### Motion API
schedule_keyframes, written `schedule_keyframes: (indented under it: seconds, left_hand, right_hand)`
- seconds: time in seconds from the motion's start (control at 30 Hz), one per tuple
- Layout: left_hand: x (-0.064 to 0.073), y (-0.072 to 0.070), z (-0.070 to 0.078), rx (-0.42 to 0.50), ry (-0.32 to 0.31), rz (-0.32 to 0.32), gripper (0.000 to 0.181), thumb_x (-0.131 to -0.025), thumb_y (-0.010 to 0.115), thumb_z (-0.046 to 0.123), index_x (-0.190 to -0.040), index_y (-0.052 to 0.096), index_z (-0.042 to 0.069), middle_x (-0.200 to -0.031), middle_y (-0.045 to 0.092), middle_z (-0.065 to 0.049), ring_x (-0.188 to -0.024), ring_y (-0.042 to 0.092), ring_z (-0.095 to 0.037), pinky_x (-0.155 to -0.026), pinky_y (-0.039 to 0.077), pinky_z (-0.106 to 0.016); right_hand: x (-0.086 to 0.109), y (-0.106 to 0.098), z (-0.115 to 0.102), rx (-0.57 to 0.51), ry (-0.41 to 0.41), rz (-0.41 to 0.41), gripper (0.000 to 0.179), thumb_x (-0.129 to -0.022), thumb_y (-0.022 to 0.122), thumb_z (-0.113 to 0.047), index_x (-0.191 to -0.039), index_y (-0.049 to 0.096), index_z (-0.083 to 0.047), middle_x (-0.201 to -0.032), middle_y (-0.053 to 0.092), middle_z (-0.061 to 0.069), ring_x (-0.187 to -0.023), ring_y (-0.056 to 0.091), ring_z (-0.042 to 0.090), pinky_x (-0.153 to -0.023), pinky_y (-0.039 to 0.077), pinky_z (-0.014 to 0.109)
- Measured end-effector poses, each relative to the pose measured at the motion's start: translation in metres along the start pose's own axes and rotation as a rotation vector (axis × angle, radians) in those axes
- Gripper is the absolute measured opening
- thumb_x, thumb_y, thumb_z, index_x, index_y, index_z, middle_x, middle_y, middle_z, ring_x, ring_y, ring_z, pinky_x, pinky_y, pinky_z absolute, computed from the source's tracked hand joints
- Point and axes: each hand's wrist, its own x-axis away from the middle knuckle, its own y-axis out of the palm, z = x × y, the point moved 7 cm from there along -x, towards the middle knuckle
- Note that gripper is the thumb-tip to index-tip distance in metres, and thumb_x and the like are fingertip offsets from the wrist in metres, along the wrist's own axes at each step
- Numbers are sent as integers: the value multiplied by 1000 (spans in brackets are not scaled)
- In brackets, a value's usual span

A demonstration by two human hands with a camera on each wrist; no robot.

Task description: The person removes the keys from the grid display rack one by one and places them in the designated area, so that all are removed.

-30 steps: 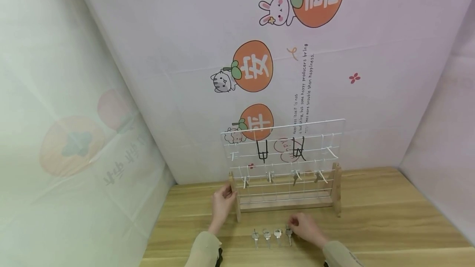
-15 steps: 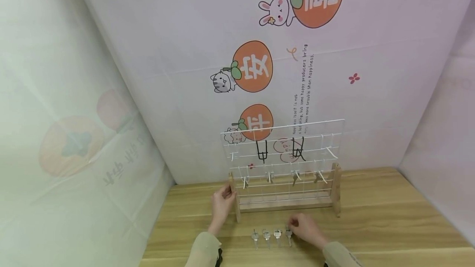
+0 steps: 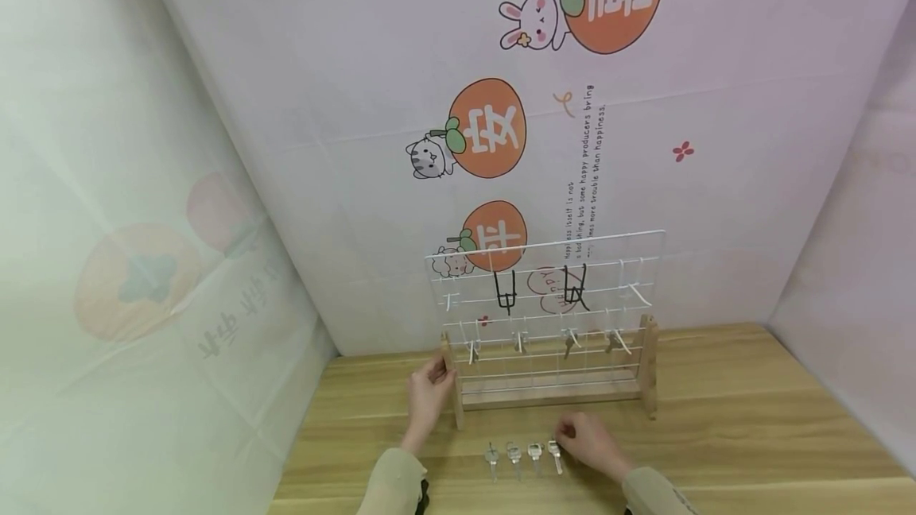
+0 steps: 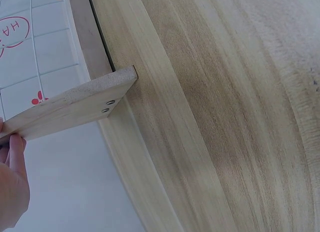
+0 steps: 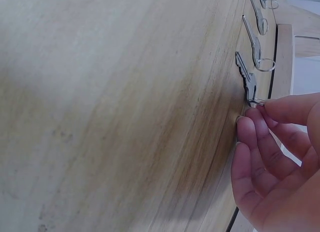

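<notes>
My left hand holds the left wooden post of an upright white wire grid rack. In the left wrist view the thumb and fingers lie on either side of that post. My right hand pinches the small ring of the rightmost silver key between thumb and index finger. This key is low at the tabletop; whether its blade touches the wood I cannot tell. To its left three other keys with rings, including the nearest key, lie in a row before the rack.
White hooks on the grid's lower rows carry several keys, such as a hanging key. Two black wire hooks hang higher up. Behind the rack stands a printed white cloth backdrop. The wooden table extends to the right.
The rightmost key has turned slightly in my right hand, its head shifting a little left and now looking brighter. My left hand stays on the post.
</notes>
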Motion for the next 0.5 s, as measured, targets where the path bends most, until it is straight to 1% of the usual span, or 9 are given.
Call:
schedule_keyframes:
  seconds: [0.07, 0.17, 0.4, 0.5]
  left_hand:
    - [0, 0, -1, -2, -25, -1, 34, -85, 72, -4, -117, 63, -15, -112, 67, -36, -101, 71, -45, -82, 65, -34]
    - [-1, 0, 0, -16, -23, -1, 34, -85, 71, -5, -117, 63, -15, -112, 67, -36, -101, 71, -44, -82, 65, -30]
    - [0, 0, 2, -23, -8, -5, 33, -85, 70, -6, -117, 63, -16, -112, 67, -36, -101, 71, -45, -81, 65, -31]
    - [0, 0, 2, -15, -21, -8, 34, -85, 70, -6, -117, 63, -15, -112, 67, -36, -101, 71, -45, -82, 65, -30]
  right_hand:
    - [0, 0, 0, 1, 4, -3, 4, -86, 68, -6, -84, 70, -2, -72, 66, 0, -47, 47, 2, -44, 42, 16]
    - [0, -1, 1, 15, 1, 9, 5, -85, 70, -7, -82, 69, -2, -72, 66, 0, -50, 47, 2, -46, 43, 16]
    - [0, -1, 3, 48, -1, 34, 5, -82, 73, -7, -81, 69, -4, -73, 68, -3, -59, 49, -1, -52, 45, 15]
    - [2, -2, 2, 40, -21, 38, 4, -81, 73, -5, -80, 69, -4, -73, 68, -2, -61, 49, -2, -53, 46, 14]
